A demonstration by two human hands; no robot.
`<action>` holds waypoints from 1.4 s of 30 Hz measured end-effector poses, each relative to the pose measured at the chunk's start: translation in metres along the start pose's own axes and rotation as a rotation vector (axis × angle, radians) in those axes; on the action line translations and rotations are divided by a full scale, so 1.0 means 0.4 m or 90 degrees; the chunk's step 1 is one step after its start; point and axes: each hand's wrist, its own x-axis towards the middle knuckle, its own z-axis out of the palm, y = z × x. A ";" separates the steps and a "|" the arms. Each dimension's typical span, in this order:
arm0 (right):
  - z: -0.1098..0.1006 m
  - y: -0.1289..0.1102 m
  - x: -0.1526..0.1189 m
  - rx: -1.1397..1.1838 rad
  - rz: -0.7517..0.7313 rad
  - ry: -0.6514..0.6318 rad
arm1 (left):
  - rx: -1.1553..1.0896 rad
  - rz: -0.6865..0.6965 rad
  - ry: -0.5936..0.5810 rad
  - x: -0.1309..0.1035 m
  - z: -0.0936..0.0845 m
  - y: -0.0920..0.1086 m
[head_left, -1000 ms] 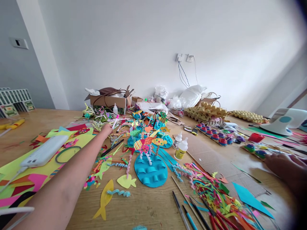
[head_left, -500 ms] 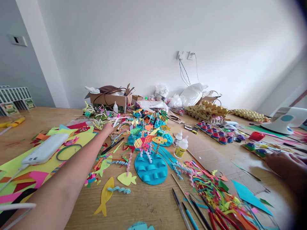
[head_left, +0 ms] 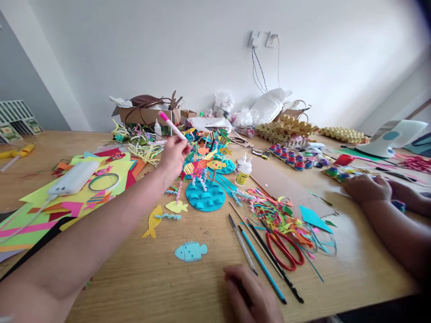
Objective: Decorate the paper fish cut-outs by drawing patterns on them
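My left hand (head_left: pixel 175 154) is closed around a white marker with a pink cap (head_left: pixel 172 125), raised over the pile of craft pieces. At the bottom of the view my right hand (head_left: pixel 252 294) rests on the table, its fingers loosely bent and a little apart, with nothing seen in it. A light-blue paper fish (head_left: pixel 191 251) with dark markings lies flat to its left. Farther up is a yellow paper fish (head_left: pixel 154 221) joined to a blue twisted pipe cleaner. Behind it stands a round blue base (head_left: pixel 206 197) with raised strips and several colourful fish on pipe cleaners.
Brushes and pencils (head_left: pixel 261 260) and red-handled scissors (head_left: pixel 285 251) lie right of centre, near paper scraps (head_left: pixel 274 211). Glue bottles (head_left: pixel 244 172) stand behind. Another person's hands (head_left: pixel 370 188) work at the right by painted egg cartons. A white power bank (head_left: pixel 74 177) sits on coloured paper at left.
My left hand has lifted with the marker and moved right, away from the pile. My right hand has come into view at the bottom. The view has tilted down, showing the whole blue fish.
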 end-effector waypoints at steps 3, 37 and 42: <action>-0.065 -0.025 0.038 0.023 0.082 0.130 | -0.103 -0.031 -0.168 -0.203 0.042 0.037; 0.027 -0.091 0.165 0.245 0.148 -0.026 | -0.073 -0.128 -0.371 -0.444 -0.048 -0.032; 0.023 -0.096 0.166 0.276 0.126 -0.029 | -0.088 -0.092 -0.340 -0.448 -0.046 -0.030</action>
